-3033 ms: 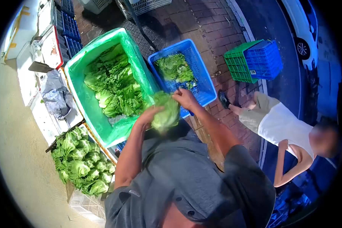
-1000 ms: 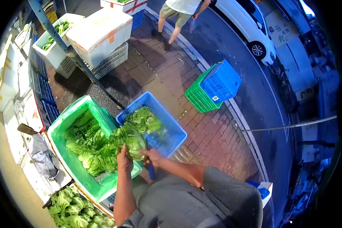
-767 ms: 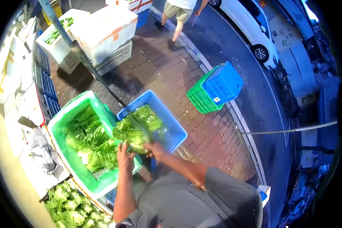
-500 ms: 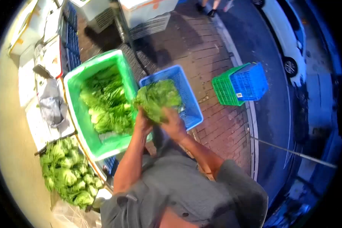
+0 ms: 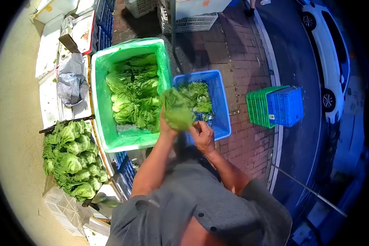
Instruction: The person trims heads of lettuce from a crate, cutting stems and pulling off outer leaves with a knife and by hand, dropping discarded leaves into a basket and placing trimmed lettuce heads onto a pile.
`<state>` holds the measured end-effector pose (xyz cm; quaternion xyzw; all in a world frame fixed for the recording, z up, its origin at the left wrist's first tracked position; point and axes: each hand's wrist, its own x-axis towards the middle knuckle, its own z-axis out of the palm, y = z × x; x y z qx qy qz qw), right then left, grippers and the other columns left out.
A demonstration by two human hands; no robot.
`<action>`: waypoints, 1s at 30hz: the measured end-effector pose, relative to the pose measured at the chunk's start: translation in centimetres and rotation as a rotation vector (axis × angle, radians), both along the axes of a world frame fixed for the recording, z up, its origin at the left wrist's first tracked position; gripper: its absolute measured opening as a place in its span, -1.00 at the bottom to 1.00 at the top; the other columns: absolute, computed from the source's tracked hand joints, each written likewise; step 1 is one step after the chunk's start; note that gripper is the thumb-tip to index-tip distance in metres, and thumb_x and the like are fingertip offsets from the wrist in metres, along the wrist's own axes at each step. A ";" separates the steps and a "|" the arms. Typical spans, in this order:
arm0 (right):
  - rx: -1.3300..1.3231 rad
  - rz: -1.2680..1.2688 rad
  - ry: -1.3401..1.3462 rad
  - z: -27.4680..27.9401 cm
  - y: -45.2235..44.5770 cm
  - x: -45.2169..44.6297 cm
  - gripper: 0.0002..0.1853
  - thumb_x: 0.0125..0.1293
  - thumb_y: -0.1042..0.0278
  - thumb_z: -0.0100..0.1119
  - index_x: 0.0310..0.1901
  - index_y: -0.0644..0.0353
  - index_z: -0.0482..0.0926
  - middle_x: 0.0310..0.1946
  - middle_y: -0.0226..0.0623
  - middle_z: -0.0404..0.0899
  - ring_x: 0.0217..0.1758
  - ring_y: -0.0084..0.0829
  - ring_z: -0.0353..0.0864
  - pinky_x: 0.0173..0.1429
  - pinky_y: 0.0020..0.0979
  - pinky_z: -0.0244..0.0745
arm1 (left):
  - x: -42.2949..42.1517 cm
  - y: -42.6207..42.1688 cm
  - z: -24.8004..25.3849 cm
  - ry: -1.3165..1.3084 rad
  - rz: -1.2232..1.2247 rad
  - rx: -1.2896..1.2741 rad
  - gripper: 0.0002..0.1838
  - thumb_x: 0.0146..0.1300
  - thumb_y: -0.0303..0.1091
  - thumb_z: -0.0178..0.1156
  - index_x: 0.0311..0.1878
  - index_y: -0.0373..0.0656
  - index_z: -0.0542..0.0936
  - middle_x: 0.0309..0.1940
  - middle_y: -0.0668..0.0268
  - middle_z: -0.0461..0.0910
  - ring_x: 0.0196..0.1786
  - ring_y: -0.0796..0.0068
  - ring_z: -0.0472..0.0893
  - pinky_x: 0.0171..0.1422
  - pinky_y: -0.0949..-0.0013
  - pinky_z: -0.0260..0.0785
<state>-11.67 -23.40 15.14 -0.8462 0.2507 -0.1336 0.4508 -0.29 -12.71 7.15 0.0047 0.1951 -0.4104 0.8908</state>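
"Between the green-lined box [image 5: 97, 82] and the blue basket [image 5: 223, 98], seen from up on the head, what's that round green thing?"

"It's a head of lettuce [image 5: 178, 108]. It's up in front of the person's tummy, and it looks blurry."

"Who has it?"

"The left hand [image 5: 168, 128] does. Its grip is tight on the side by the box."

"And the right hand [image 5: 203, 138]?"

"Its fingers are bent, right by the bottom of the lettuce. I can't tell if that grip has hold of anything."

"What's in the box?"

"Lots of big leafy greens [image 5: 135, 102], lying in a heap. The basket has small leaf bits [image 5: 199, 92] in it."

"Is there more?"

"Yes! Over on the left, lots of lettuces [image 5: 76, 158] are piled up. Above them is a crumpled grey bag [image 5: 72, 82]."

"And on the right?"

"A green crate [image 5: 257, 107] and a blue crate [image 5: 286, 107] stand side by side, touching. Past them, on the road, is a white car [image 5: 331, 67]."
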 end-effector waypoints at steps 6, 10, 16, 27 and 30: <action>0.005 -0.069 -0.005 -2.2 0.5 0.4 -0.86 0.31 0.39 0.28 -0.29 0.24 0.51 -0.57 -0.38 0.43 -0.54 -0.54 0.40 -0.44 -0.39 0.33 | 0.8 0.3 0.1 -0.012 0.103 0.145 -0.26 0.30 0.26 0.10 0.40 -0.03 0.40 0.31 0.20 0.47 0.30 0.08 0.47 0.43 -0.06 0.29; 0.583 -0.326 -0.019 -4.6 0.7 0.7 -0.84 0.44 0.28 0.14 -0.24 0.18 0.50 -0.55 -0.50 0.39 -0.58 -0.63 0.39 -0.46 -0.47 0.40 | 1.5 0.6 1.9 0.052 0.180 0.191 -0.28 0.35 0.28 0.01 0.40 -0.01 0.38 0.30 0.21 0.47 0.31 0.12 0.46 0.43 -0.02 0.29; 0.850 -0.574 -0.009 -8.7 -4.4 -0.3 -0.77 0.36 0.25 0.14 -0.06 0.18 0.56 -0.30 -0.29 0.56 -0.53 -0.46 0.52 -0.44 -0.37 0.56 | 3.0 3.1 2.5 0.037 0.163 0.225 -0.17 0.23 0.38 0.10 0.38 -0.03 0.38 0.28 0.17 0.47 0.26 0.11 0.51 0.38 -0.04 0.36; 0.626 -0.374 0.544 -17.5 -10.8 -3.9 -0.69 0.43 0.10 0.15 -0.08 0.21 0.49 -0.33 -0.22 0.51 -0.67 -0.43 0.33 -0.62 -0.39 0.39 | 3.9 23.6 8.3 -0.137 0.700 0.312 -0.33 0.27 0.24 0.21 0.28 -0.03 0.50 0.10 0.21 0.61 0.12 0.19 0.60 0.30 0.00 0.43; 0.510 -0.310 0.637 -16.2 -8.2 -0.6 -0.72 0.43 0.14 0.14 -0.12 0.22 0.49 -0.37 -0.23 0.48 -0.66 -0.40 0.34 -0.62 -0.37 0.36 | 5.0 33.0 13.8 -0.024 0.956 0.672 -0.34 0.28 0.25 0.18 0.25 -0.04 0.49 0.09 0.18 0.57 0.09 0.10 0.58 0.24 -0.16 0.42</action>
